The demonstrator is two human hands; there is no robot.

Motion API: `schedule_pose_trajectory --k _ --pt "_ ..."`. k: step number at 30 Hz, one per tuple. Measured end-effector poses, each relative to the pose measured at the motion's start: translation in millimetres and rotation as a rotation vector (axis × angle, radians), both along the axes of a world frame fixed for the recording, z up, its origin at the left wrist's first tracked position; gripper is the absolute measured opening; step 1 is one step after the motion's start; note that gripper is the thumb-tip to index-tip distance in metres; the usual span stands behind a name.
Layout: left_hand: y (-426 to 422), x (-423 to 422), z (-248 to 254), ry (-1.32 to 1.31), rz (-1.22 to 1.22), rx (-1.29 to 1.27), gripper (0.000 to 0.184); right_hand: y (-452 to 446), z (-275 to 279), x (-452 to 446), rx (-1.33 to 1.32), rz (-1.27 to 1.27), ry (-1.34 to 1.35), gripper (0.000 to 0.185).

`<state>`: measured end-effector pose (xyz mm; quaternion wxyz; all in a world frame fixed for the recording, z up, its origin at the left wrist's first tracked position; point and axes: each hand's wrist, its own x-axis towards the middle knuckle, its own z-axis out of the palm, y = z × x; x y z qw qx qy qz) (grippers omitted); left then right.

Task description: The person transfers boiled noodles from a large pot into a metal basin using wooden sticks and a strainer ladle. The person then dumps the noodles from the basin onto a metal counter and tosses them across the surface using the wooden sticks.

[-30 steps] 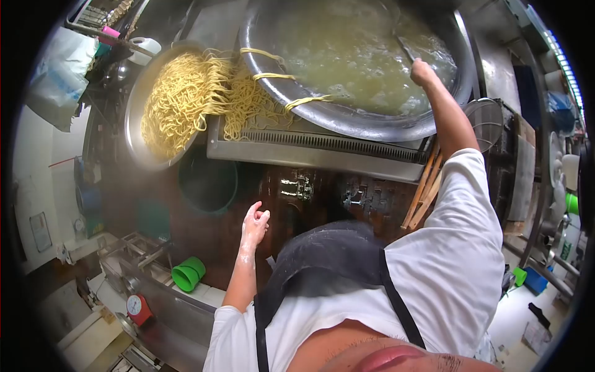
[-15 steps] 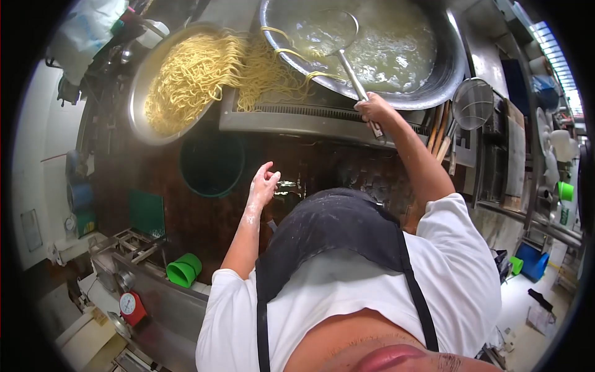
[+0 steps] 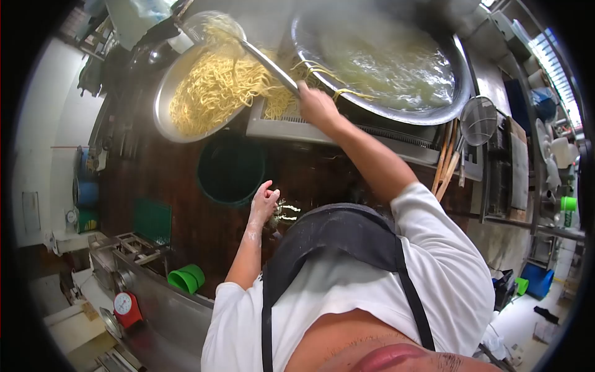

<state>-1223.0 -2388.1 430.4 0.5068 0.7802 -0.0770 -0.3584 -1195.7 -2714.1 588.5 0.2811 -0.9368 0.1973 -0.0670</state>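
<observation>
My right hand (image 3: 317, 104) is wrapped round the handle of a long skimmer (image 3: 266, 62). The skimmer's mesh head, with some noodles in it, is over the far side of a metal bowl (image 3: 162, 115). Yellow noodles (image 3: 207, 93) are heaped in that bowl and spill over its right side onto the stove top. To the right, a big pot (image 3: 406, 116) of bubbling, steaming water has a few strands draped over its rim. My left hand (image 3: 264, 201), whitish as if floured, hangs empty with loosely bent fingers in front of my apron.
A dark green bin (image 3: 230, 170) stands on the wet brown floor below the bowl. A round wire strainer (image 3: 478, 121) and wooden handles (image 3: 447, 158) hang right of the pot. At lower left are a green container (image 3: 186, 279) and a red scale (image 3: 127, 309) on a metal counter.
My right hand has swung the skimmer leftward, out of the pot and over the bowl, with noodles in its mesh. The left hand holds nearly the same pose. Steam over the pot looks thicker.
</observation>
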Motion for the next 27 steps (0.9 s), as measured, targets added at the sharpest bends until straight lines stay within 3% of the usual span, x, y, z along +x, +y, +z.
schedule_pose_trajectory --k 2,5,11,14,16,20,21,22,23,24,25,26,27 --pt "0.1 3.3 5.5 -0.077 -0.016 0.008 0.056 -3.4 14.4 29.3 -0.163 0.058 -0.101 0.044" --pt "6.0 -0.1 19.2 -0.068 0.095 -0.027 0.055 6.0 25.9 31.1 -0.123 0.053 -0.14 0.044" --pt "27.3 -17.1 4.4 0.017 0.177 0.091 0.055 69.4 -84.8 -44.5 0.121 0.088 -0.253 0.048" --pt "26.7 -19.0 1.6 0.047 0.163 0.126 0.055 78.2 -115.4 -69.9 0.224 0.12 0.098 0.048" --pt "16.3 -14.3 -0.4 0.044 0.125 0.114 0.056 62.7 -121.3 -70.1 0.183 0.133 -0.008 0.047" --pt "-14.3 5.2 5.6 0.036 0.087 0.067 0.057 -9.3 -92.4 -75.9 0.158 -0.07 -0.195 0.04" --pt "-17.8 9.9 -2.3 0.019 0.08 0.05 0.057 -44.5 -96.8 -78.0 0.103 -0.174 -0.135 0.038" --pt "-24.4 13.1 -0.6 0.012 0.067 0.052 0.055 -81.3 -91.5 -89.6 0.232 -0.234 -0.225 0.032" --pt "-31.1 15.2 2.1 0.004 0.055 0.057 0.055 -122.6 -87.4 -100.3 -0.028 -0.351 -0.184 0.029" --pt "-37.2 15.5 4.2 0.012 0.04 0.06 0.055 -172.2 -92.9 -116.7 -0.025 -0.397 -0.345 0.032" --pt "-44.9 14.8 6.3 0.02 0.028 0.061 0.055 -208.7 -62.6 -127.1 0.04 -0.57 -0.198 0.035" --pt "-56.0 12.3 11.1 0.068 0.038 0.051 0.055 -265.6 -74.8 -148.2 -0.044 -0.529 -0.308 0.035" --pt "-67.2 8.3 17.1 0.116 0.054 0.042 0.055 -296.3 -55.0 -163.6 -0.18 -0.659 -0.057 0.036"
